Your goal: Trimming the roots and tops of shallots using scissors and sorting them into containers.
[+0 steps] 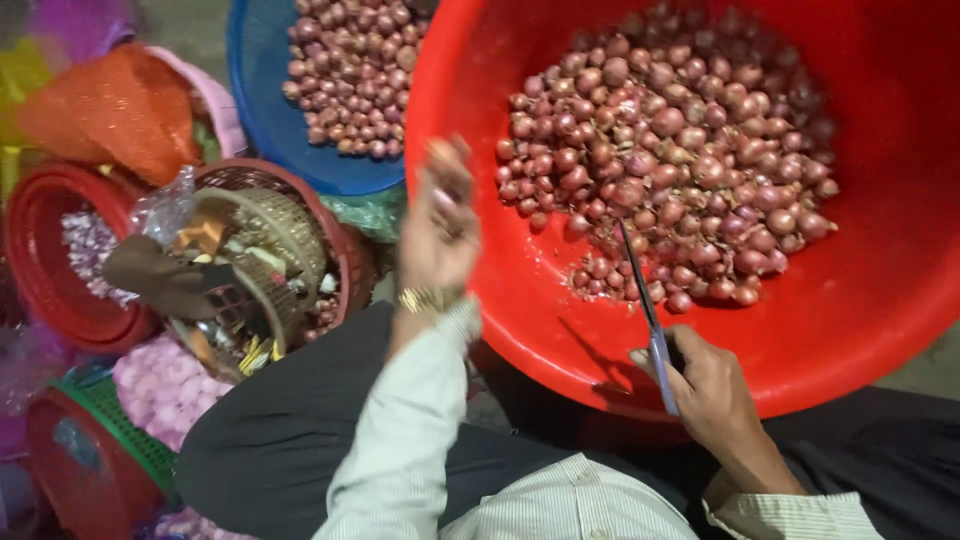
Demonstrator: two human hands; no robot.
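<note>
Right hand (705, 385) grips a knife (645, 310) pointing to twelve o'clock over the red tub (880, 290) of shallots (670, 160); left hand (440, 225) lifts a blurred shallot (443, 152).

At your far left, an orange mesh sack (105, 105) lies bunched above the red baskets. Just right of it, a crumpled clear plastic bag (165, 205) sits at the rim of the woven basket (290, 225). A green plastic bag (365, 212) is wedged between that basket and your red tub (880, 300). You have no labels, signs or screens in view.
</note>
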